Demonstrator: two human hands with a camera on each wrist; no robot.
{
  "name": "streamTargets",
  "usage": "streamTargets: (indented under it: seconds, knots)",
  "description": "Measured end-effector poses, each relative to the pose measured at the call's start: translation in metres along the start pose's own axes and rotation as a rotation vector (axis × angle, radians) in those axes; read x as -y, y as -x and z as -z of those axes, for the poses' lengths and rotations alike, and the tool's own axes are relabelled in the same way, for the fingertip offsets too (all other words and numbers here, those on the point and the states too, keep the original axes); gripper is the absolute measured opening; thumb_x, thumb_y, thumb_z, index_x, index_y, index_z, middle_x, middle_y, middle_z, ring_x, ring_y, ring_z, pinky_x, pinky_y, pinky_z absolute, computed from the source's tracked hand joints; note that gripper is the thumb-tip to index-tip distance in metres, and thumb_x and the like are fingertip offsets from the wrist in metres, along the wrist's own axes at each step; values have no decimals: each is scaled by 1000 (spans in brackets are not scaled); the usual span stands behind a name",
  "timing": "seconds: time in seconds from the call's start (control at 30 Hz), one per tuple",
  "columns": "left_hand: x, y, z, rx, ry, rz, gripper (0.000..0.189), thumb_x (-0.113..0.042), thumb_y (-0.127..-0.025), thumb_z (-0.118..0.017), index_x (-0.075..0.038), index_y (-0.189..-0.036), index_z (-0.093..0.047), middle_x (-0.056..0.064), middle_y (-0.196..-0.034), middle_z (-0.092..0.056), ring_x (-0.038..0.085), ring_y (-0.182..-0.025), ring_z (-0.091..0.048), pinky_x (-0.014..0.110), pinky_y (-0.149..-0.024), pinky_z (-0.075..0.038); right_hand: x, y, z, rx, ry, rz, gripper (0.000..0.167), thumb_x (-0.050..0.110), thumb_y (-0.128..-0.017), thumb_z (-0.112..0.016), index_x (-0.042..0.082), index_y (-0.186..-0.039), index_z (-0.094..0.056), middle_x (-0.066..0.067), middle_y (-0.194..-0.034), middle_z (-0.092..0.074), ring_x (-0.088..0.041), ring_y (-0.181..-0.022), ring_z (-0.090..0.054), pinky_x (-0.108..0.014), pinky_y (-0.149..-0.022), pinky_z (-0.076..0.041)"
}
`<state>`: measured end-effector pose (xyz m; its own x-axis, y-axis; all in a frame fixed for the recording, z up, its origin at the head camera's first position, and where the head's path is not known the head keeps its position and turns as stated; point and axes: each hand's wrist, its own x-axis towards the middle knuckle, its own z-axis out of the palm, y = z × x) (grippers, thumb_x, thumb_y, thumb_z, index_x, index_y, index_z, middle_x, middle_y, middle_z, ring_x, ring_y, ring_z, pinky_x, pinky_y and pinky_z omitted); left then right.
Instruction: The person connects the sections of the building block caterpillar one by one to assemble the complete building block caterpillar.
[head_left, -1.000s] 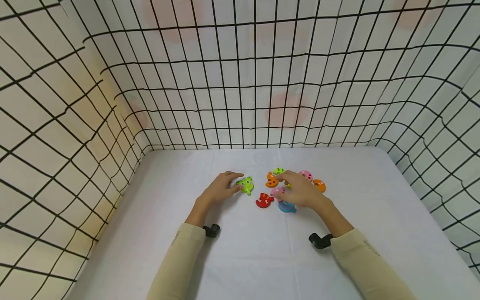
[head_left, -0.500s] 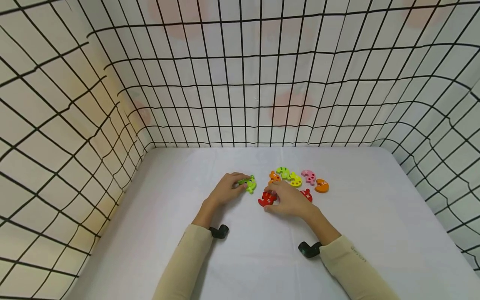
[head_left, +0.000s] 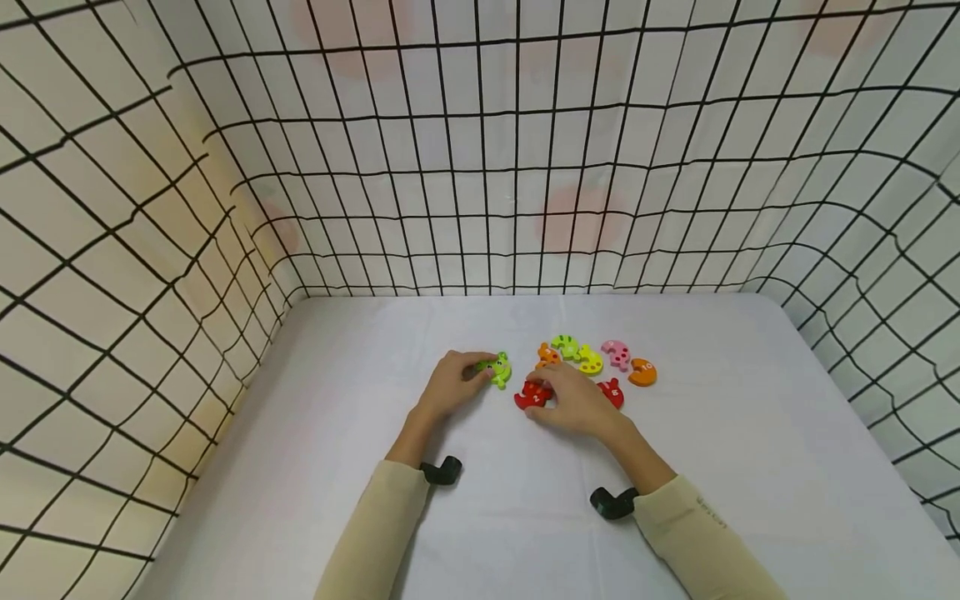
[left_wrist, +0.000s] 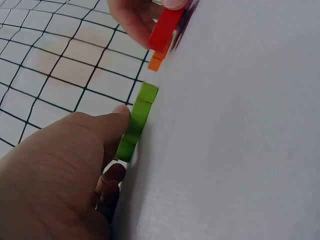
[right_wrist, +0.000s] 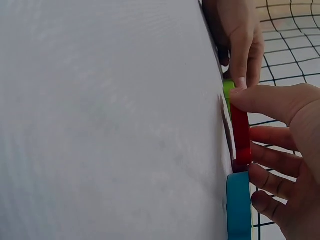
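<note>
My left hand (head_left: 447, 390) pinches a green animal-shaped toy piece (head_left: 500, 370) with a face on it, thumb at the near side. In the left wrist view this green piece (left_wrist: 135, 125) stands edge-on, close over the white cloth. A red animal-shaped piece (head_left: 529, 397), marked 2, is between the thumb and fingers of my right hand (head_left: 577, 402). Seen from the right wrist, the thumb presses one end of the red piece (right_wrist: 241, 132), with the fingers along its far side. Beside it lies a blue piece (right_wrist: 238, 205), hidden under the right hand in the head view.
Beyond the right hand lie an orange piece (head_left: 548, 354), a green one (head_left: 566, 347), a yellow one (head_left: 591, 361), a pink one (head_left: 617, 354), an orange one marked 10 (head_left: 642, 372) and another red one (head_left: 613, 392). Black wire mesh (head_left: 510, 175) surrounds the white-covered table (head_left: 517, 517).
My right hand has come left and nearer from over the pink and blue pieces and taken hold of the red one. The left fingers have closed in on the green piece.
</note>
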<state>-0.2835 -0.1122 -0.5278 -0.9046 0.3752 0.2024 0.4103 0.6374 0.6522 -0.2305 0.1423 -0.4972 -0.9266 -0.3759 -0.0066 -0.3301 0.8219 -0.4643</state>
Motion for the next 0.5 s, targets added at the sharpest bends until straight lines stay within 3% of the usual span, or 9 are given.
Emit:
streamTargets:
  seconds: [0.2,0.5]
  knots:
    - [1,4,-1,-7,2,39,34,-34,-98,-70,-23,-130,-73,-1,-131,-72,23,-111,-62,45,-100,-49,7,-2,-4,-42,-73,-28,55,43,-87,-80,19,-134,-65,-2,-124,-68,-20,-111,-62,-46,-93,-58]
    - [0,4,0,-17,13,34,35,-35,-97,-72,-21,-129,-74,-1,-130,-73,24,-114,-63,46,-102,-49,19,-12,-10,-82,-110,-1,54,39,-88,-81,13,-133,-65,-4,-130,-67,-22,-111,-63,-45,-98,-57]
